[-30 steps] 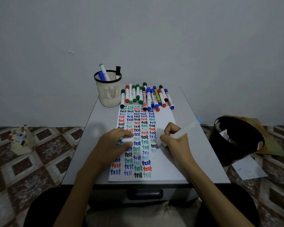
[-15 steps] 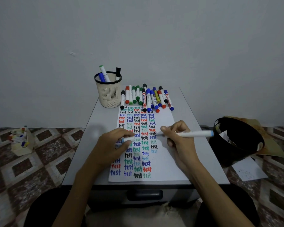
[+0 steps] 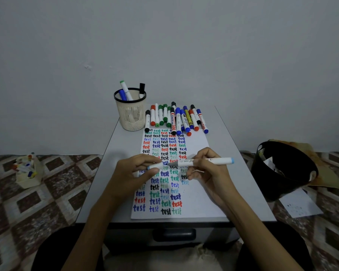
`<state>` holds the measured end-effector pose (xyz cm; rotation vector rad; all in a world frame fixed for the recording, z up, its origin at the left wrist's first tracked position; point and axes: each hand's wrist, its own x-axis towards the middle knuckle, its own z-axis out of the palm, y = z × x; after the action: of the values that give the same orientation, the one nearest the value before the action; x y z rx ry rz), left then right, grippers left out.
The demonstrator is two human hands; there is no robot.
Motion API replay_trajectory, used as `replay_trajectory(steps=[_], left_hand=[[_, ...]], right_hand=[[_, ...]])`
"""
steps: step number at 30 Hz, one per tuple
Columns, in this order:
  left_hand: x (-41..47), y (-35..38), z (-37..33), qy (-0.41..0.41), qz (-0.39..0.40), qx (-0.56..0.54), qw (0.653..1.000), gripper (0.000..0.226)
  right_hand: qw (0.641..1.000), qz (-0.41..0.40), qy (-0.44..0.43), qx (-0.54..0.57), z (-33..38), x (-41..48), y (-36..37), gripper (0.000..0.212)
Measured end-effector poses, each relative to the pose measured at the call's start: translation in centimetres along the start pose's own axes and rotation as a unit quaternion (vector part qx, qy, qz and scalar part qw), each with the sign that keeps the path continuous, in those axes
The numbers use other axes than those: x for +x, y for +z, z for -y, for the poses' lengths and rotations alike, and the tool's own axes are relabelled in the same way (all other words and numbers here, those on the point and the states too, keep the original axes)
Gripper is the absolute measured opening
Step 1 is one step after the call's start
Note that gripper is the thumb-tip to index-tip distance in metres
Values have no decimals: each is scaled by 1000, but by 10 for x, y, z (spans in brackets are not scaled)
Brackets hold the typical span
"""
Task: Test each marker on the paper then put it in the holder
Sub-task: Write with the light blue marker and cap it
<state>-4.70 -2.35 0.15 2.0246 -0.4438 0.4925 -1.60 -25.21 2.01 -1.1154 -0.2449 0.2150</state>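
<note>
My right hand [image 3: 207, 173] grips a white marker with a light-blue end [image 3: 213, 160], held level above the paper with its grey tip pointing left. My left hand [image 3: 137, 171] pinches the marker's white cap [image 3: 156, 166], whose mouth faces the tip and almost touches it. The paper [image 3: 196, 192], covered with coloured "test" words, lies on the small grey table [image 3: 106, 173]. Several capped markers [image 3: 176, 119] lie in a row at the paper's far end. The cream mesh holder [image 3: 131, 114] stands to their left with three markers in it.
A black bin [image 3: 282, 171] with crumpled paper stands on the floor at the right, beside a loose sheet [image 3: 299, 207]. A small cream box of markers [image 3: 26, 171] sits on the patterned floor at the left. A wall rises right behind the table.
My right hand lifted the marker off the paper and swung it from upright writing to level. Its tip has moved left toward the cap held in my left hand.
</note>
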Motion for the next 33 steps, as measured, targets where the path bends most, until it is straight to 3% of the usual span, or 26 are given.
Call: replay_trajectory(steps=[5, 11, 14, 18, 22, 33], left_hand=[[0, 1, -1, 17, 14, -16, 1000, 26], [-3, -4, 4, -31, -9, -109, 993, 27], [-3, -3, 3, -35, -19, -137, 990, 26], [-4, -5, 4, -25, -33, -139, 989, 23], [-4, -7, 7, -13, -34, -125, 991, 30], [0, -6, 13, 26, -41, -90, 995, 24]], right_hand=[[998, 47, 29, -30, -2, -1, 4, 11], [992, 87, 90, 33, 0, -1, 4, 20], [997, 35, 69, 19, 3, 0, 3, 12], [997, -20, 17, -73, 2, 1, -4, 19], [990, 15, -5, -139, -3, 2, -4, 23], [985, 72, -18, -153, -12, 2, -5, 22]])
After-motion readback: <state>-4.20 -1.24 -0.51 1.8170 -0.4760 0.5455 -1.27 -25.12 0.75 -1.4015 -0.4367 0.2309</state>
